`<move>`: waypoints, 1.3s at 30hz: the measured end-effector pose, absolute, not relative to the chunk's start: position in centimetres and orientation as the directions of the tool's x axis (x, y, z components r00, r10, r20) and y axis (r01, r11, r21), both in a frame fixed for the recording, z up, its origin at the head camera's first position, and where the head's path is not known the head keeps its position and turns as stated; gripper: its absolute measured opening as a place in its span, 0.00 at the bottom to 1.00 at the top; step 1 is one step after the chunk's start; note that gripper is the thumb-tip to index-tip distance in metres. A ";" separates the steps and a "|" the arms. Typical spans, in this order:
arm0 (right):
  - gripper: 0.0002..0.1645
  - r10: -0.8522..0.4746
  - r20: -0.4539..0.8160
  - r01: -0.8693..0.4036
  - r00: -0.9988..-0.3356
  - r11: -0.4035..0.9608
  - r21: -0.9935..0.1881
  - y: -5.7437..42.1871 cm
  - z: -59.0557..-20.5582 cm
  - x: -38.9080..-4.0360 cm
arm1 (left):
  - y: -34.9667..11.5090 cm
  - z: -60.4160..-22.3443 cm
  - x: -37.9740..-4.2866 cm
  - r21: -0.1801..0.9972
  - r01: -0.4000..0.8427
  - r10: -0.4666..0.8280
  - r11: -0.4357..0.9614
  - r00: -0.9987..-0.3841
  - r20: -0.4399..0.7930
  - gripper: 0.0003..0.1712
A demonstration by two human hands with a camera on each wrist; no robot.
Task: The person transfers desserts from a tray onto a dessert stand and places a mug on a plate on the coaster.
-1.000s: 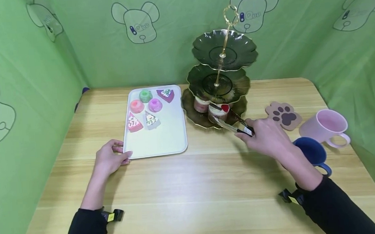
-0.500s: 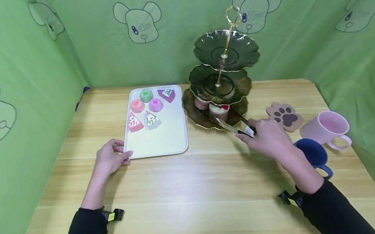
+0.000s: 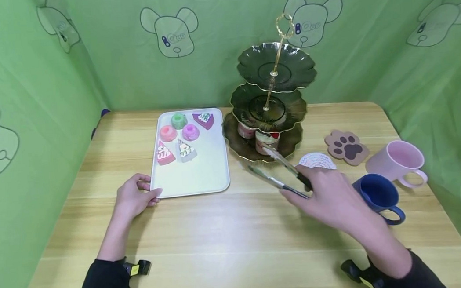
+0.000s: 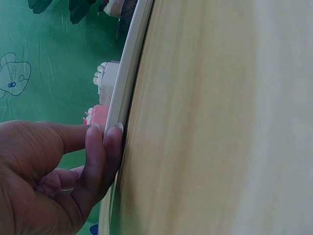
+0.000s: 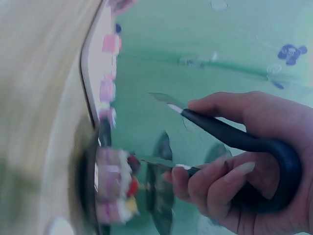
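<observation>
Green curtain (image 3: 234, 69) printed with animal heads behind and at both sides; wood-grain table (image 3: 220, 241) below.

Right hand (image 3: 330, 197): grips black-handled tongs (image 5: 232, 137), the handle's bend lying in the hand, forefinger and thumb along the limbs. Tong tips are well apart, nothing between them. Long axis runs obliquely across the table; tips point left and away from the person, bend toward the palm.

Beyond and left of this grip: three-tier stand (image 3: 290, 116), dark scalloped plates, gold rod. On its lowest plate, front cup (image 3: 273, 142) and rear cup (image 3: 246, 131). In the head view the farther tong tip overlaps the front cup; contact cannot be told. The nearer tip is over the table, short of the plate.

Just past the right hand: white round mat (image 3: 316, 160), partly covered by it. Farther right: paw-shaped mat (image 3: 347, 147), pink mug (image 3: 388, 163); blue mug (image 3: 376, 194) beside the wrist.

Left hand (image 3: 133, 196): pinches the near left corner of white tray (image 3: 201, 176). The tray's long side runs away from the person; domed pieces (image 3: 190, 132) and wedges (image 3: 186, 151) lie beyond that grip.
</observation>
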State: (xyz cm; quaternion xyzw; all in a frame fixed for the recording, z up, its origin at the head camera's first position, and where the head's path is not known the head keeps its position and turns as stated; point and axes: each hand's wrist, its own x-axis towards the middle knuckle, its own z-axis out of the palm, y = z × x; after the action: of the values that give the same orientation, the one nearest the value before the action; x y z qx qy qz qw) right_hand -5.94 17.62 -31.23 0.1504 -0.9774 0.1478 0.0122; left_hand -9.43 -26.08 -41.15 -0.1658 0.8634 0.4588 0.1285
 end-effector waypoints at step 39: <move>0.23 -0.509 0.120 -0.522 -0.852 0.841 -0.141 1.5 -39.3 -14.3 | -26.2 -41.3 -9.4 0.752 -0.400 -0.156 0.523 -0.913 -0.377 0.30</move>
State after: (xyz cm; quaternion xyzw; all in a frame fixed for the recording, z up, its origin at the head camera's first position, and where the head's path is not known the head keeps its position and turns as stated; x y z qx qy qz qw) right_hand -14.27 1.50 -39.31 0.2690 -0.9586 0.0844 0.0388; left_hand -9.40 -26.15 -41.32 -0.1613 0.8626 0.4609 0.1323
